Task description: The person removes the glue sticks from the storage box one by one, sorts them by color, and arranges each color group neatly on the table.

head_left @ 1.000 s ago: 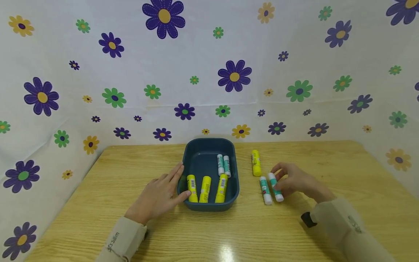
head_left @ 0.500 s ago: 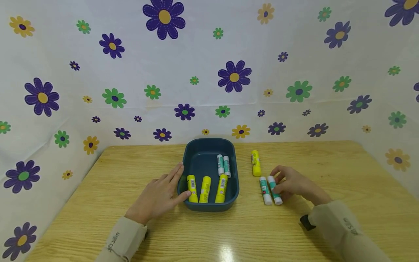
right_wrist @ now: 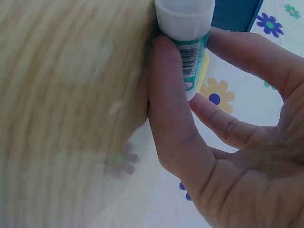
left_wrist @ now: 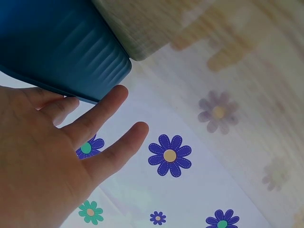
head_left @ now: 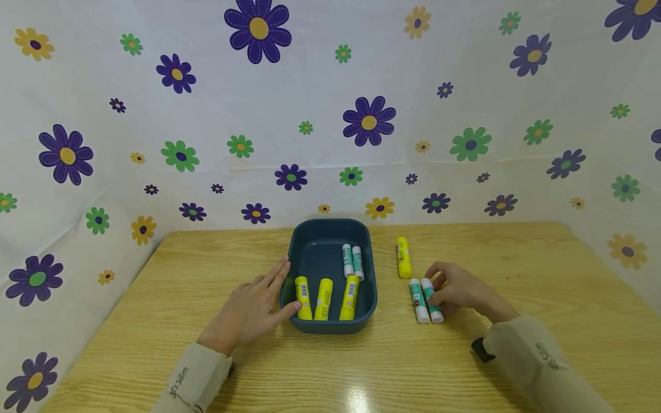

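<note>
step: seemingly lining up glue stick (head_left: 428,291) beside its twin (head_left: 419,301) | right grip (head_left: 457,289): pinching that stick | left grip (head_left: 250,310): fingers spread, against tray (head_left: 330,328) | next: likely gentle release

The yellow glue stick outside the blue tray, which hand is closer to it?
Right. The right hand is near, right of the yellow glue stick; the left hand is farther, at the left side of the blue tray.
</note>
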### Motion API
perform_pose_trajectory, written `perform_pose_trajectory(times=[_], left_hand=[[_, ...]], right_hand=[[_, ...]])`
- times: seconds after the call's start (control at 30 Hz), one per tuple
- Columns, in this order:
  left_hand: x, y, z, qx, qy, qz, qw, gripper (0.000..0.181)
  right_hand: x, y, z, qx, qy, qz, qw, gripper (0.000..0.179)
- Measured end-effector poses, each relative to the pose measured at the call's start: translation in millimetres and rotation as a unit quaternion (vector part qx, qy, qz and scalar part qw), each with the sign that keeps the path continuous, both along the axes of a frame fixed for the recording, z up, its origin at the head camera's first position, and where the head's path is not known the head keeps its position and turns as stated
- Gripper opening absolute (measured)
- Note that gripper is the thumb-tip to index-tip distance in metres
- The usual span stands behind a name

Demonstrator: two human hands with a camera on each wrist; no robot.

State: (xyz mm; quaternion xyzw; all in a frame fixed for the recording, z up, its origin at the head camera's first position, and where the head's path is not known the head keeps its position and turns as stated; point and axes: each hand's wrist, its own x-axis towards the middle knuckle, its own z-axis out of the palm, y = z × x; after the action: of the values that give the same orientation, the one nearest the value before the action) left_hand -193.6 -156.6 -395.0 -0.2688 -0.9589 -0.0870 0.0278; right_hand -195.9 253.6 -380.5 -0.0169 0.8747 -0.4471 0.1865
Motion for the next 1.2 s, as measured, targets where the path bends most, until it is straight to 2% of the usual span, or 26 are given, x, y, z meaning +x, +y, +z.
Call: perform_pose_trajectory(times=[0.3, 0.67, 1.0, 1.2], left_hand=[[-0.4, 0.2, -0.6, -0.002, 0.005, -0.001, 1.0, 0.086], [-0.5, 0.1, -0.1, 0.0, 0.0, 0.003, 1.0, 0.087], [-0.1, 0.4, 2.0, -0.001, -0.011, 0.006, 0.9999, 0.086], [-0.3, 0.3, 0.8, 0.0, -0.005, 0.004, 1.0, 0.087]], right_hand=[[-2.5, 5, 9.1, 0.013, 0.01, 0.012, 0.9998, 0.05], [-14.6, 7, 40.4, -0.024, 0.037, 0.019, 0.9989, 0.055], [-28.1, -14, 67.1, -0.026, 0.063, 0.028, 0.9973, 0.051], [-34.5, -31, 80.6, -0.034, 0.081, 0.034, 0.9956, 0.051]])
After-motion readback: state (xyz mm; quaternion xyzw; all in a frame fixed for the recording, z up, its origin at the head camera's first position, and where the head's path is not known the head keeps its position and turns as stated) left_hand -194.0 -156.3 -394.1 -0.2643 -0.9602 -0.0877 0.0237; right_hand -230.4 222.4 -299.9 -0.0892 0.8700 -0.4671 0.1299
